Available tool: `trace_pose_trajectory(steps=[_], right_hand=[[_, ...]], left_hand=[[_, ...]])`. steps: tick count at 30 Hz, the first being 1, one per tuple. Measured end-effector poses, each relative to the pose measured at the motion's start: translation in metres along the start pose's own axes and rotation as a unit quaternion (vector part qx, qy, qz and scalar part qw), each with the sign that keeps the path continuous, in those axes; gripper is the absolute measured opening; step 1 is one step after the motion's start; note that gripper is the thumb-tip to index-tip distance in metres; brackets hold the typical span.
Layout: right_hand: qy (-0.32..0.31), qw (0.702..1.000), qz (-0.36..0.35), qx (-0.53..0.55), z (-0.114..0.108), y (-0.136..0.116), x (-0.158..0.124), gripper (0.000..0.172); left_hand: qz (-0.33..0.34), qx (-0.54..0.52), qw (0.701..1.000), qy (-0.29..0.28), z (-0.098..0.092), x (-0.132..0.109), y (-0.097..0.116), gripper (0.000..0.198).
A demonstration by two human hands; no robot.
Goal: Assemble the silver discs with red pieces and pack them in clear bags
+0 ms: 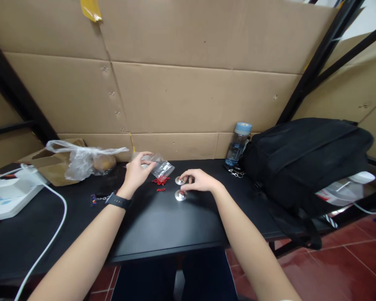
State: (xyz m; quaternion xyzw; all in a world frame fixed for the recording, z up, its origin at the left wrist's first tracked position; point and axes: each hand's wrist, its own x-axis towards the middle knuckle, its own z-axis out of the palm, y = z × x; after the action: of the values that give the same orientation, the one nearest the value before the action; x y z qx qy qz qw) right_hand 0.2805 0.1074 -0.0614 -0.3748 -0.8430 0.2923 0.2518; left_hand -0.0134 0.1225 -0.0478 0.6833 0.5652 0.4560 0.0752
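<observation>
Two bare forearms reach in from the bottom edge, the left one wearing a dark wristband (pixel 117 201). Behind everything stands a wall of cardboard sheets (pixel 191 96), and below it a black surface (pixel 163 225) carries the rest. A black backpack (pixel 303 159) lies at the right end of it, slumped over the edge. At the far left sits a brown paper bag (pixel 50 167) with a crumpled clear plastic bag (pixel 81 156) draped over it. Nearer lies a white box (pixel 9 194) whose white cable (pixel 54 234) runs toward the camera. A water bottle (pixel 238 144) with a pale blue cap stands upright just beside the backpack, with a key ring (pixel 236 172) at its foot.

Mid-surface, the left hand (pixel 137 171) has its fingers curled closed about the top of a small clear bag (pixel 163 168), whose lower end rests by a scatter of red pieces (pixel 160 181). The right hand (pixel 200 182) lies palm down just right of these, fingers bent, their tips at the upper disc (pixel 179 180), a small shiny metal round. Whether they pinch it or only touch it cannot be told. The lower disc (pixel 180 195) lies just beside it, nearer the camera, close under the thumb, with a red speck at its edge
</observation>
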Motion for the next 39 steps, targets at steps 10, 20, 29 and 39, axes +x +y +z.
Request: trace_pose_trajectory(steps=[10, 20, 29, 39], right_hand=[[-0.160, 0.986, -0.024, 0.035, 0.008, 0.007, 0.005, 0.018], [-0.117, 0.992, -0.015, -0.044, 0.011, 0.010, 0.006, 0.010], [-0.068, 0.989, -0.011, -0.131, 0.001, 0.012, 0.000, 0.013], [0.052, 0.987, -0.023, -0.152, -0.009, 0.008, -0.007, 0.013]], left_hand=[[0.049, 0.093, 0.987, -0.118, 0.072, 0.053, 0.019, 0.056], [0.298, 0.157, 0.905, -0.258, 0.066, 0.020, 0.047, 0.025], [0.354, 0.182, 0.871, -0.289, 0.075, -0.007, 0.057, 0.017], [0.203, 0.094, 0.957, -0.185, 0.056, -0.019, 0.050, 0.015]])
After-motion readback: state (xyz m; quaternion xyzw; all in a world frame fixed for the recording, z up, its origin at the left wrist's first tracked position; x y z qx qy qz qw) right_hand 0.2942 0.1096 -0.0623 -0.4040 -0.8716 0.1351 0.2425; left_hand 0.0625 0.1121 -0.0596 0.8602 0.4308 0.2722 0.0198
